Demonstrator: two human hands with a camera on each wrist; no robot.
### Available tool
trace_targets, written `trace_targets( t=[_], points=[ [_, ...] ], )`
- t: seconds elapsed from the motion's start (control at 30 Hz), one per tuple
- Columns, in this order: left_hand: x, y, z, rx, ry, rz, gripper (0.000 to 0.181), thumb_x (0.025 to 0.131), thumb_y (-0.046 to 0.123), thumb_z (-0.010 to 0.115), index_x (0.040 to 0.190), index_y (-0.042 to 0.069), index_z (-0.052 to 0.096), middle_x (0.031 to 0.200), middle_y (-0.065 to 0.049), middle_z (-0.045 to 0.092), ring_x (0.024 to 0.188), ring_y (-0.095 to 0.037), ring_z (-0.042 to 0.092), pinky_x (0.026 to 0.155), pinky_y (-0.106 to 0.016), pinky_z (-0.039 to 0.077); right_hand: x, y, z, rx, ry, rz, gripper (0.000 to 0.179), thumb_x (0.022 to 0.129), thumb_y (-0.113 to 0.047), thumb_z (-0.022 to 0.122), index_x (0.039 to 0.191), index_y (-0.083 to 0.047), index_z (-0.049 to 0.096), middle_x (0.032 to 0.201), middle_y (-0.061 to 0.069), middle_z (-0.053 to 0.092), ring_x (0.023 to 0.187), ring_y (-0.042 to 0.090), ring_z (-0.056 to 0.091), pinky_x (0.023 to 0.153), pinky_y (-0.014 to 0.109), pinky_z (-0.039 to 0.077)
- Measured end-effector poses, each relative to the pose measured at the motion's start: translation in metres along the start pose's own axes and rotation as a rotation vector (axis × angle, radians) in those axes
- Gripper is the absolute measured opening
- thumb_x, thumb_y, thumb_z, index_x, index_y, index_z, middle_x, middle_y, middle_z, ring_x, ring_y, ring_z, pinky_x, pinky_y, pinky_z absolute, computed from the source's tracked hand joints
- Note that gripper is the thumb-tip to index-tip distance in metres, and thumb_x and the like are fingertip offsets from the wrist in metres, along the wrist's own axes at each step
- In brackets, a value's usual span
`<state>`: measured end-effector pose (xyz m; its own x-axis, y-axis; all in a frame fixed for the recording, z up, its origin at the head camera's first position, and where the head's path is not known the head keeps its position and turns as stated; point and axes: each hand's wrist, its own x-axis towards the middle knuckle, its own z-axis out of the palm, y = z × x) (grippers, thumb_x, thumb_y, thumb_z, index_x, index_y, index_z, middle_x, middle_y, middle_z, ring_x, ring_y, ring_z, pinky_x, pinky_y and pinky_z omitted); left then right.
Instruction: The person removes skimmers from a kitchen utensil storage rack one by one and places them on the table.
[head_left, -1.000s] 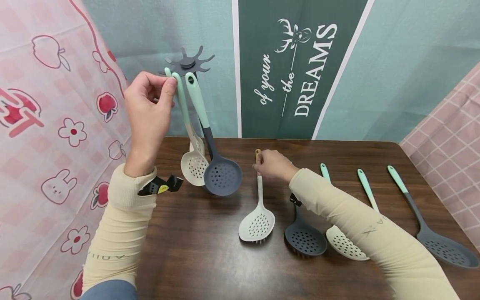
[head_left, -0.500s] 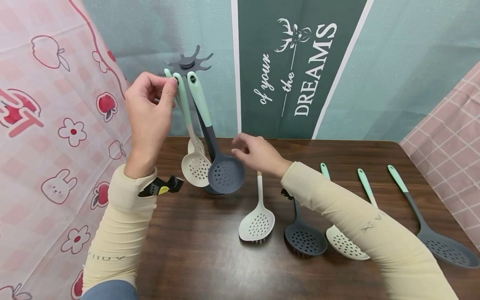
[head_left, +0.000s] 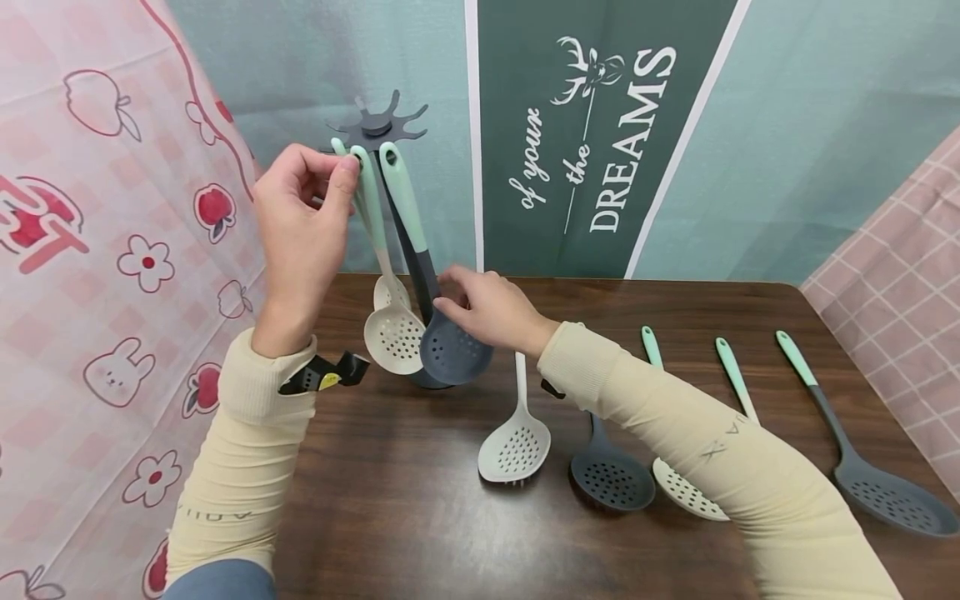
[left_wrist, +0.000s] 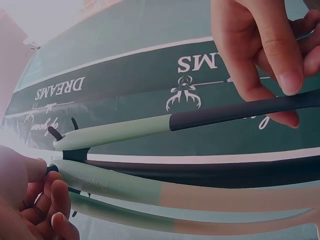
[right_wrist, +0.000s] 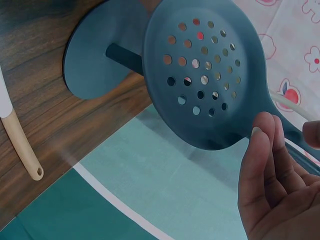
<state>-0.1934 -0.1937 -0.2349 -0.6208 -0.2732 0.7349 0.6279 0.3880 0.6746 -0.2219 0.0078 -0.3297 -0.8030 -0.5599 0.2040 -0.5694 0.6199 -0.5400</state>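
Note:
A dark grey rack with curved hooks stands at the left, hung with mint-handled skimmers. At its top my left hand pinches, with thumb and finger, the dark hook tip at the handle end of a hanging white skimmer. My right hand has its thumb and fingers round the dark neck of a hanging grey skimmer, just above its bowl. In the left wrist view the right thumb lies at the grey shaft, with a finger behind it. Another white utensil hangs behind, partly hidden.
On the brown table lie a white skimmer, a grey skimmer, a mint-handled white skimmer and a grey slotted turner. The right sleeve covers some of them. Cloth backdrops stand behind and at the sides.
My right hand has left the wooden handle end of the white skimmer on the table and moved left to the hanging grey skimmer. The left hand has stayed at the rack's top.

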Motion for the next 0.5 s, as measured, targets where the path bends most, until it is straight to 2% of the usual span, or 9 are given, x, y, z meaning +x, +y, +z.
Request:
trace_targets(
  t=[0.17, 0.3, 0.4, 0.5],
  points=[
    [0.0001, 0.0006, -0.0008, -0.007, -0.007, -0.011, 0.013, 0.096, 0.017, 0.072, 0.088, 0.007, 0.071, 0.070, 0.006, 0.060, 0.059, -0.011, 0.055, 0.057, -0.023, 0.042, 0.0011, -0.0003, 0.0021, -0.034, 0.003, -0.011, 0.026, 0.103, -0.028, 0.061, 0.122, -0.010, 0.065, 0.086, -0.001, 0.070, 0.075, 0.011, 0.066, 0.065, 0.033, 0.052],
    [0.0002, 0.0015, -0.0008, -0.013, -0.012, -0.028, 0.013, 0.096, 0.017, 0.072, 0.088, 0.007, 0.072, 0.071, 0.003, 0.061, 0.060, -0.012, 0.054, 0.057, -0.023, 0.041, 0.0027, -0.0014, 0.0036, -0.049, 0.019, -0.019, 0.016, 0.103, -0.028, 0.062, 0.100, -0.013, 0.063, 0.073, -0.003, 0.062, 0.063, 0.012, 0.057, 0.055, 0.030, 0.043],
    [0.0000, 0.0016, -0.0008, -0.010, -0.015, -0.023, 0.013, 0.096, 0.017, 0.072, 0.087, 0.007, 0.071, 0.071, 0.003, 0.060, 0.060, -0.012, 0.054, 0.057, -0.023, 0.041, 0.0036, -0.0030, 0.0043, -0.056, 0.030, -0.018, 0.022, 0.102, -0.029, 0.062, 0.088, -0.014, 0.056, 0.067, -0.003, 0.056, 0.058, 0.013, 0.051, 0.052, 0.029, 0.037],
    [-0.0002, 0.0009, -0.0011, -0.003, -0.018, -0.008, 0.014, 0.096, 0.017, 0.072, 0.087, 0.006, 0.071, 0.070, 0.003, 0.060, 0.060, -0.012, 0.055, 0.057, -0.023, 0.041, 0.0045, -0.0043, 0.0045, -0.069, 0.037, -0.024, 0.023, 0.102, -0.029, 0.062, 0.085, -0.016, 0.055, 0.067, -0.004, 0.056, 0.058, 0.012, 0.051, 0.051, 0.029, 0.036]
  ],
)
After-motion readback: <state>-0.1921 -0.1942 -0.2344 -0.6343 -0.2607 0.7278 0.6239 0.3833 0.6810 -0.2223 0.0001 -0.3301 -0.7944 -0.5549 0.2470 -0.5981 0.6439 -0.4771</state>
